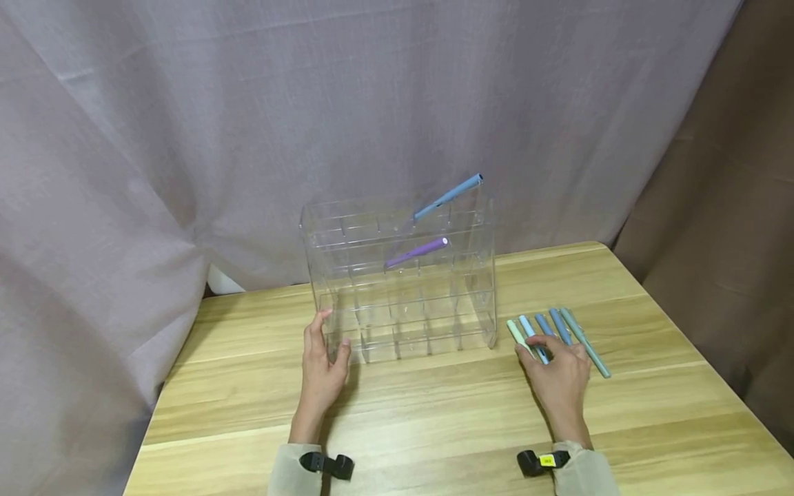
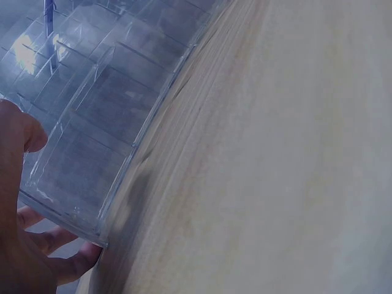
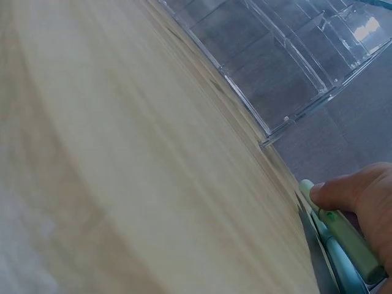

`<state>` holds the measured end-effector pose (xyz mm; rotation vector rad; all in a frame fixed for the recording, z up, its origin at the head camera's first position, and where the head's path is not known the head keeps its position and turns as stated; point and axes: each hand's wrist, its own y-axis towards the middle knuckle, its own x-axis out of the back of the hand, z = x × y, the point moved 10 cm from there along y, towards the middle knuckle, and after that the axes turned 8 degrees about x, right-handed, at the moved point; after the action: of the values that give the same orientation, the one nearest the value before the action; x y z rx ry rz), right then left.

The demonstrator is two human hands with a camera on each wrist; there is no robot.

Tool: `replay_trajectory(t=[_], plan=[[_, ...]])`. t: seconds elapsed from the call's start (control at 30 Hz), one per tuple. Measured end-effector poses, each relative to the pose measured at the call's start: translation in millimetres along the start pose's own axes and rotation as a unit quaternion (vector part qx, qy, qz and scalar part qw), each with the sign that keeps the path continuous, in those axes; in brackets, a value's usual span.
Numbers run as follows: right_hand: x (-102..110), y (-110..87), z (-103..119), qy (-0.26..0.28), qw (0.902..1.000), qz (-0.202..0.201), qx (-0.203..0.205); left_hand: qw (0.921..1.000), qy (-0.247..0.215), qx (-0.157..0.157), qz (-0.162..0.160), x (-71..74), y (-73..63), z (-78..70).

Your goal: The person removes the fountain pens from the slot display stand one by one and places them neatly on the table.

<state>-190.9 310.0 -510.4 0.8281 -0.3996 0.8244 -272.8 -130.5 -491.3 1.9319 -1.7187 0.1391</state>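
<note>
A clear plastic tiered pen rack (image 1: 428, 338) stands upright on the table. My left hand (image 1: 322, 368) grips its left side wall near the bottom, thumb toward the front and fingers around the outside. A blue pen (image 1: 448, 197) leans in the top tier, and a purple pen (image 1: 415, 253) slants in a tier below. To the right of the rack, my right hand (image 1: 561, 379) pinches a light green pen (image 3: 349, 242) between thumb and fingers. Beside it lie a light blue pen (image 1: 526, 326), two darker blue pens (image 1: 560, 326) and a grey-green pen (image 1: 586, 343), partly covered by the hand.
The wooden table (image 1: 422, 420) has its back edge just behind the rack. A grey curtain (image 1: 248, 124) hangs behind, and a brown curtain (image 1: 713, 172) hangs along the right side. Each sleeved wrist wears a black strap with a small camera.
</note>
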Motion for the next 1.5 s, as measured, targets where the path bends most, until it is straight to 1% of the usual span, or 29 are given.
replay_trajectory(t=[0.33, 0.5, 0.67, 0.77, 0.9, 1.0, 1.1, 1.2, 1.37, 1.43, 1.5], plan=[[-4.5, 0.9, 3.2, -0.017, 0.9996, 0.021, 0.006, 1.0, 0.0, -0.001, -0.002, 1.0, -0.3, 1.0], [-5.0, 0.1, 4.9, -0.016, 0.9996, 0.019, 0.017, 1.0, -0.002, 0.003, -0.001, 1.6, -1.1, 2.8], [-5.0, -0.5, 7.0, -0.009, 0.9997, 0.017, 0.017, 1.0, -0.003, 0.004, -0.001, 2.6, -2.4, 3.5], [-2.3, 0.7, 12.2, -0.001, 0.9998, 0.008, 0.017, 1.0, -0.003, 0.002, 0.0, 1.8, -3.1, 3.9], [4.9, 4.8, 32.3, 0.039, 0.9976, -0.029, 0.05, 1.0, -0.003, 0.003, 0.0, 2.2, -4.6, 5.1], [11.2, 7.7, 52.2, 0.076, 0.9914, -0.062, 0.087, 1.0, -0.004, 0.004, -0.002, 3.4, -5.1, 5.5], [14.8, 9.6, 68.3, 0.106, 0.9851, -0.08, 0.109, 1.0, -0.005, 0.0, -0.002, 3.2, -4.0, 5.1], [13.2, 12.2, 79.8, 0.134, 0.9825, -0.072, 0.107, 1.0, -0.006, -0.003, -0.001, 2.1, -1.8, 3.9], [3.9, 20.2, 95.3, 0.186, 0.9787, -0.037, 0.077, 1.0, -0.008, 0.0, 0.002, -0.1, 0.5, 2.7], [1.3, 25.9, 104.1, 0.214, 0.9737, -0.029, 0.071, 1.0, -0.007, 0.001, 0.002, -0.7, 0.6, 2.8], [0.6, 33.5, 115.8, 0.235, 0.9686, -0.03, 0.077, 1.0, -0.006, 0.0, 0.002, -1.2, 0.7, 3.1]])
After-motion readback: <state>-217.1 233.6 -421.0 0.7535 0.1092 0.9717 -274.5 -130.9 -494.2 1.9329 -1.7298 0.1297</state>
